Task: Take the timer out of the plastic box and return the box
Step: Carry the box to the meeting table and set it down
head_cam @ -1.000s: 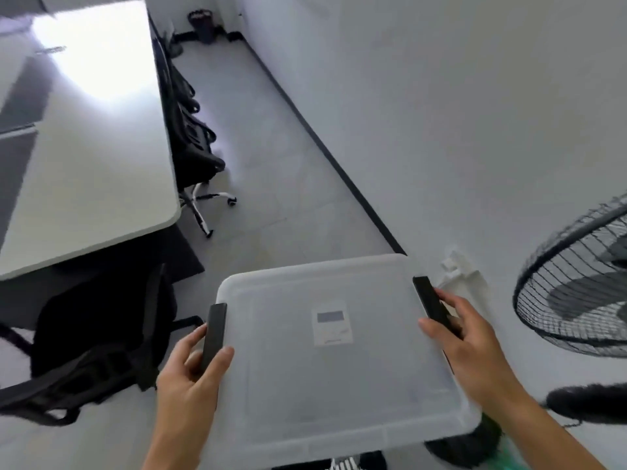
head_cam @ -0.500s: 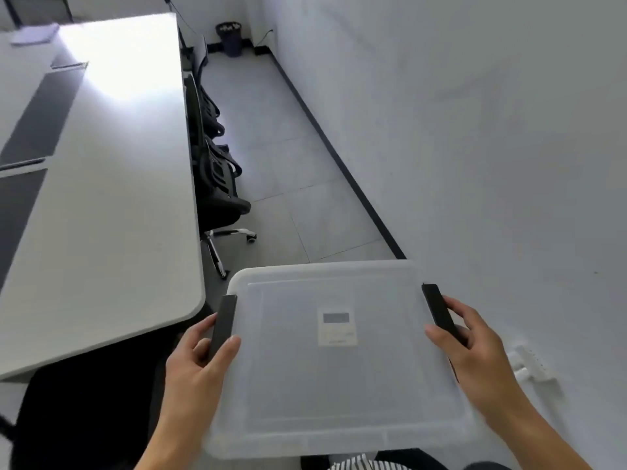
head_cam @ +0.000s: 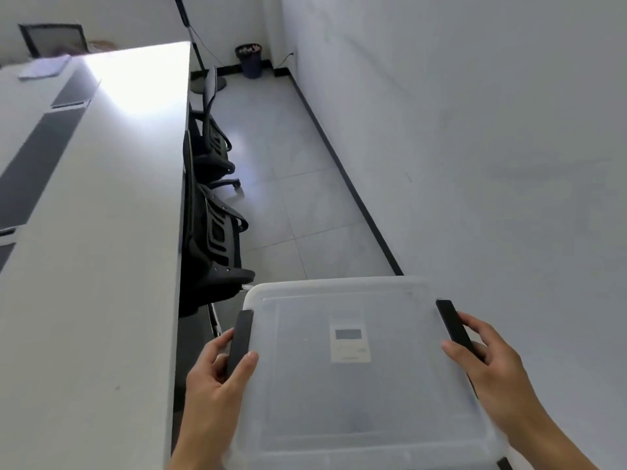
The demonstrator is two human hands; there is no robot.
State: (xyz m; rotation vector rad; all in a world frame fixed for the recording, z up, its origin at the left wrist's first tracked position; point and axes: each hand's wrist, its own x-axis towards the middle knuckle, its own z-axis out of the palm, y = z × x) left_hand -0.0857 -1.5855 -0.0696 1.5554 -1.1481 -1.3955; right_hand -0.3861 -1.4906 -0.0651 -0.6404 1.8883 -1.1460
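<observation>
Between table (head_cam: 84, 266) and wall (head_cam: 492, 164), both hands carry the plastic box (head_cam: 366, 395).

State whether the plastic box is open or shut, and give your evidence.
Shut. The lid lies flat over the box, with a black latch at each side under the hands; the timer shows through it.

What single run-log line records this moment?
stage: carrying | plastic box: lid on, held in air | timer: inside | left hand: on left latch | right hand: on right latch
</observation>
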